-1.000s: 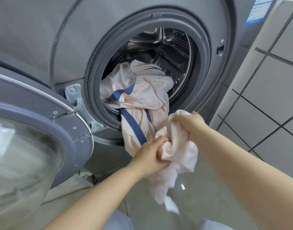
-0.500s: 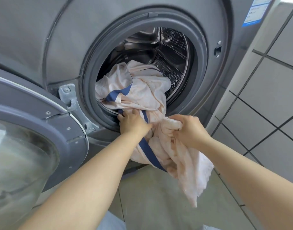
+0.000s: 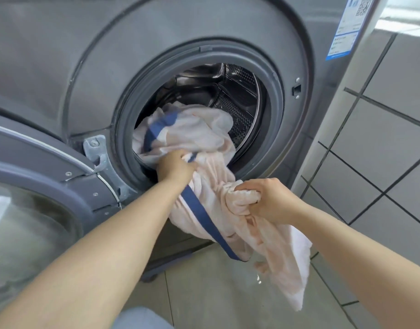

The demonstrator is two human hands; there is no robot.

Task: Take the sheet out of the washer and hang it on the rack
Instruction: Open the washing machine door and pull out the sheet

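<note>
At the far left, the round glass-fronted grey door (image 3: 26,210) of the washer stands swung open on its metal hinge (image 3: 95,150). Next comes the grey front-loading washer (image 3: 109,55) itself, its rubber-rimmed opening showing the perforated steel drum (image 3: 237,91). The pale pink sheet with a dark blue stripe (image 3: 194,131) lies half in and half out: a bunched mass sits in the drum mouth, and the remainder spills over the lower rim and hangs toward the tiled floor (image 3: 216,293). The left hand (image 3: 175,166) is at the rim, fingers clenched round a fold of the sheet near the stripe. To its right and lower, the right hand (image 3: 268,200) grips a gathered wad of the hanging part, fingers curled tight into the cloth. At the far right is the white tiled wall (image 3: 382,138).

The sheet looks soft, limp and probably damp, so likely heavier than it appears and prone to drag on the floor. Gathering big handfuls close to the drum, hand over hand, seems the surest hold. No rack is in view.
</note>
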